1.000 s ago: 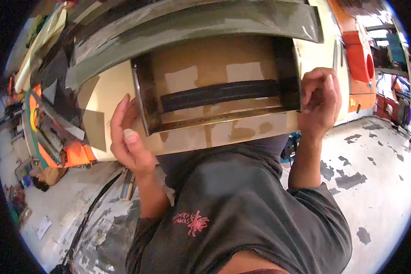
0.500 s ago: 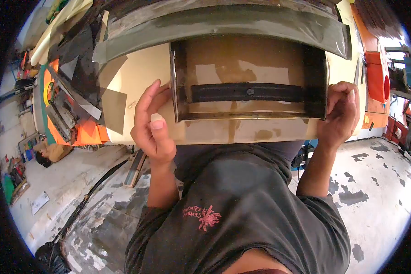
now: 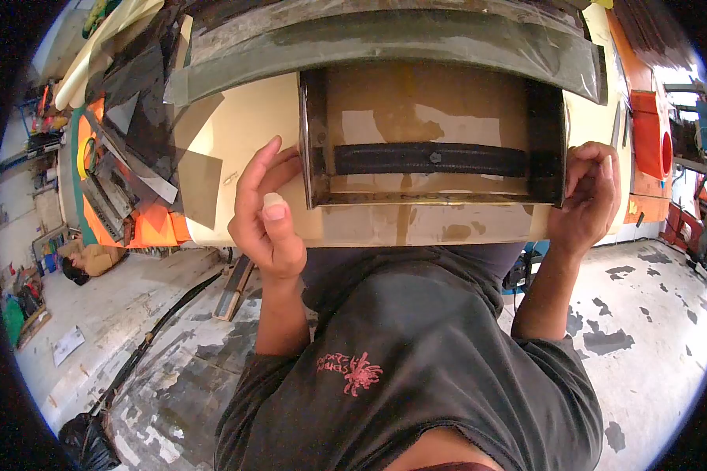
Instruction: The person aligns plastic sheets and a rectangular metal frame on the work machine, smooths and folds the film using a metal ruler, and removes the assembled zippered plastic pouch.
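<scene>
Dark-walled, brown-floored rectangular box point(image 3: 547, 133) is being flanked by the left hand point(image 3: 264, 228) and the right hand point(image 3: 591, 187), over a cream-coloured work surface point(image 3: 255, 125). Inside it, a long black strip with a small round knob point(image 3: 385, 159) is being contained. The left hand is being held with thumb and fingers apart, fingertips near the box's left wall; the right hand's fingers are being held bent beside the right wall, their grip being impossible to tell.

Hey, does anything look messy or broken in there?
Yes, a few things. The floor has dark, ragged patches, as if its pale coating has worn away. Brown blotches show on the worktop in front of the dark box; they might be stains. Left of it, strips lie crisscrossed in a messy pile.
</scene>
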`<state>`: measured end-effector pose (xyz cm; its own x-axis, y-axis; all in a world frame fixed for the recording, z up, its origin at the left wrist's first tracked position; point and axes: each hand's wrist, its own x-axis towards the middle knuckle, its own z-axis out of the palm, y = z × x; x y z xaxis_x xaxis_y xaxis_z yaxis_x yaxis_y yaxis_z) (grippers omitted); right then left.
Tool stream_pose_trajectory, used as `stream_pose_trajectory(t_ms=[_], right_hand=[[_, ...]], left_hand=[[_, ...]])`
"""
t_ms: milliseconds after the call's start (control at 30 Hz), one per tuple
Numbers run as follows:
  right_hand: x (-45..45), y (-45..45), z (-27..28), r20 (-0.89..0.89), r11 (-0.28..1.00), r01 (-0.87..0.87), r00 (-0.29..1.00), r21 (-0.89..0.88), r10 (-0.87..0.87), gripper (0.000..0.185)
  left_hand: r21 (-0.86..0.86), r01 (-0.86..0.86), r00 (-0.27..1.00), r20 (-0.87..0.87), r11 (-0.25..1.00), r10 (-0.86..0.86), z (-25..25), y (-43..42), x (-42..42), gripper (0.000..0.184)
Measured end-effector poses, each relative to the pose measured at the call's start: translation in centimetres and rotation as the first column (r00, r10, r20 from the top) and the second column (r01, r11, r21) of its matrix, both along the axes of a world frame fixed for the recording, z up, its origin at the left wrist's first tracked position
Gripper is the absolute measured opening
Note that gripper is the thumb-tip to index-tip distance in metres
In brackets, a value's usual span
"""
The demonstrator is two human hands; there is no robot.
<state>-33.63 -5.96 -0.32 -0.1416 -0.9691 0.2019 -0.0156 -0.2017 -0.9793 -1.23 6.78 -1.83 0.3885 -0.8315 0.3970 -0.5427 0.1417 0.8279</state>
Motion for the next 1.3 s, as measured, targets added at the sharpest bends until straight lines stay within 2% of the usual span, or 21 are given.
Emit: stream_pose_trajectory(t_ms=[367, 467, 600, 667, 767, 833, 933, 1100, 1233, 1300], right_hand=[[-0.3, 0.0, -0.3, -0.030, 0.999, 0.034, 0.999, 0.028, -0.033, 0.042], [-0.4, 0.0, -0.2, 0.025, 1.000, -0.009, 1.000, 0.015, 0.008, 0.041], [-0.4, 0.1, 0.1, -0.008, 0.999, -0.030, 1.000, 0.020, 0.031, 0.043], [-0.2, 0.1, 0.0, -0.015, 1.000, -0.021, 1.000, 0.004, 0.021, 0.042], [-0.4, 0.0, -0.1, 0.021, 0.997, -0.078, 0.997, -0.020, 0.079, 0.041], [-0.6, 0.1, -0.1, 0.037, 0.994, -0.107, 0.993, -0.013, 0.108, 0.041], [-0.6, 0.1, 0.1, 0.037, 0.992, -0.125, 0.991, -0.008, 0.126, 0.041], [-0.6, 0.0, -0.2, 0.073, 0.992, -0.126, 0.989, -0.010, 0.127, 0.040], [-0.8, 0.0, -0.3, 0.096, 0.988, -0.153, 0.983, -0.016, 0.153, 0.039], [-0.9, 0.2, -0.5, 0.094, 0.990, -0.132, 0.986, -0.045, 0.136, 0.037]], left_hand=[[0.006, -0.017, 1.000, 0.001, 1.000, 0.017, 0.3, -0.3, -0.3, 0.066], [0.040, -0.030, 0.998, -0.062, 0.999, 0.033, 0.1, -0.1, -0.3, 0.067], [0.057, -0.032, 0.997, -0.067, 0.998, 0.035, -0.1, 0.0, -0.1, 0.067], [0.029, -0.081, 0.997, 0.008, 0.996, 0.081, -1.0, 0.1, 0.5, 0.067], [0.023, -0.038, 0.996, -0.081, 0.999, 0.040, -0.5, -0.1, -0.1, 0.068], [0.032, -0.030, 0.997, -0.077, 0.999, 0.032, -0.4, -0.2, -0.1, 0.067], [-0.057, -0.039, 0.995, -0.099, 0.998, 0.033, -0.7, -0.4, -0.2, 0.064], [0.024, 0.002, 0.998, -0.059, 1.000, 0.000, -0.4, 0.1, 0.2, 0.061], [-0.025, -0.009, 1.000, -0.015, 1.000, 0.008, -0.4, -0.5, -0.1, 0.059], [-0.129, 0.010, 1.000, -0.026, 0.992, -0.014, -0.5, -1.0, -0.4, 0.059]])
